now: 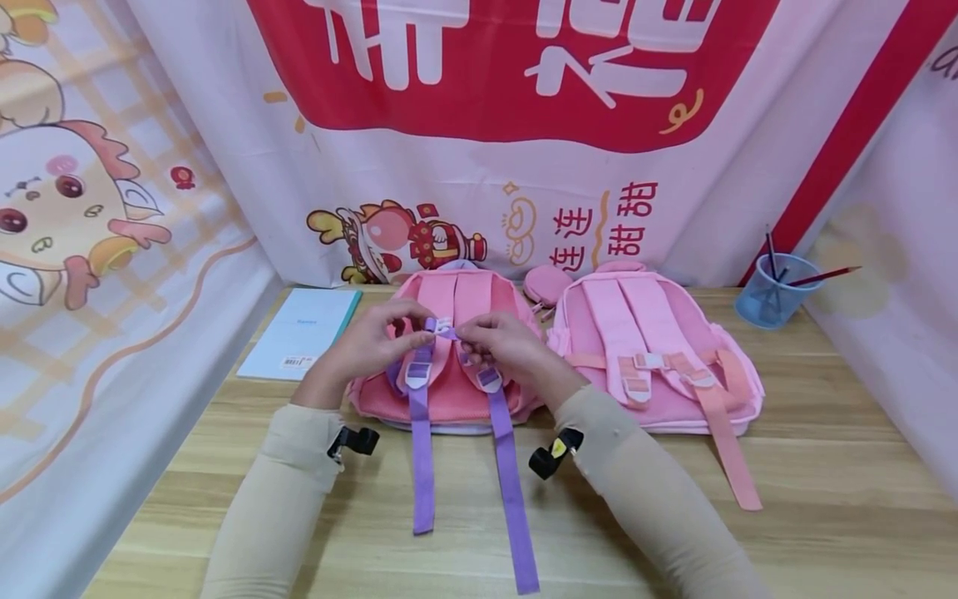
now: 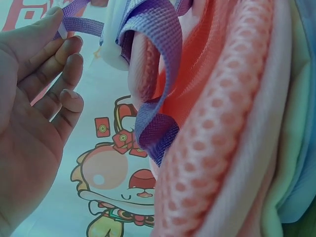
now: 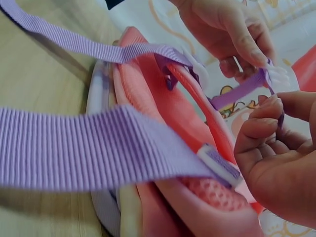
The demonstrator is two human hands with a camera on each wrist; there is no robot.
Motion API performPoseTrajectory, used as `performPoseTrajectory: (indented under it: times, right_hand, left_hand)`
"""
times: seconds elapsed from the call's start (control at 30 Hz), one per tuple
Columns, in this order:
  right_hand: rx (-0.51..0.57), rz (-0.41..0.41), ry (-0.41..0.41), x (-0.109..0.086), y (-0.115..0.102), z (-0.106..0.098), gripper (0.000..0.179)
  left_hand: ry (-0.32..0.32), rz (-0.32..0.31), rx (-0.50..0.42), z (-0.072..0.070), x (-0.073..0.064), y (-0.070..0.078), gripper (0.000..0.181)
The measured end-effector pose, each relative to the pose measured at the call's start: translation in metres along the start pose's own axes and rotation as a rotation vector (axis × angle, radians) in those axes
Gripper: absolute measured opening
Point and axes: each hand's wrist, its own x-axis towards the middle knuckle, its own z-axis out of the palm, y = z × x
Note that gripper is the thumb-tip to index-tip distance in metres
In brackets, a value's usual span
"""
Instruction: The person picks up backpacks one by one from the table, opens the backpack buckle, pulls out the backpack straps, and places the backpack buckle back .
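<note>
A coral-pink backpack (image 1: 486, 293) lies on the table with its shoulder straps facing up. Over it, my left hand (image 1: 374, 339) pinches a short purple webbing strap (image 3: 239, 93) by a small white plastic buckle (image 3: 277, 77). Close beside it, my right hand (image 1: 511, 345) pinches the purple webbing at the buckle's other side between thumb and forefinger. Two long purple strap tails (image 1: 422, 466) run from white adjusters (image 1: 490, 380) on the shoulder straps toward the front of the table. In the left wrist view, loose purple webbing (image 2: 157, 44) loops beside the padded strap.
To the right lies a lighter pink backpack (image 1: 599, 333) with peach straps, its chest buckle (image 1: 651, 361) joined. Between the bags sits a round pink pouch (image 1: 546, 285). A pale blue notebook (image 1: 299, 324) is at the left, and a blue mesh cup (image 1: 774, 304) with pencils stands back right.
</note>
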Motion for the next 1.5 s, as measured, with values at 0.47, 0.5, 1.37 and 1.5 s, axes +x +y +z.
performPoseTrajectory:
  times: [0.47, 0.5, 1.37, 1.5]
  right_hand:
    - [-0.046, -0.023, 0.019, -0.002, -0.001, 0.0, 0.025]
    - [-0.049, -0.025, 0.019, -0.003, -0.002, 0.0, 0.025]
    - [-0.049, 0.009, 0.129, -0.003, -0.006, 0.007, 0.021]
    - [-0.03, 0.017, 0.128, -0.004, -0.005, 0.007, 0.021]
  left_hand:
    - [-0.016, 0.01, 0.048, 0.001, 0.002, 0.001, 0.02]
    - [-0.017, 0.009, 0.053, 0.001, 0.002, 0.001, 0.02]
    - [-0.151, -0.08, 0.103, 0.003, 0.005, 0.001, 0.026]
    - [-0.151, -0.131, 0.067, 0.007, 0.007, -0.006, 0.025]
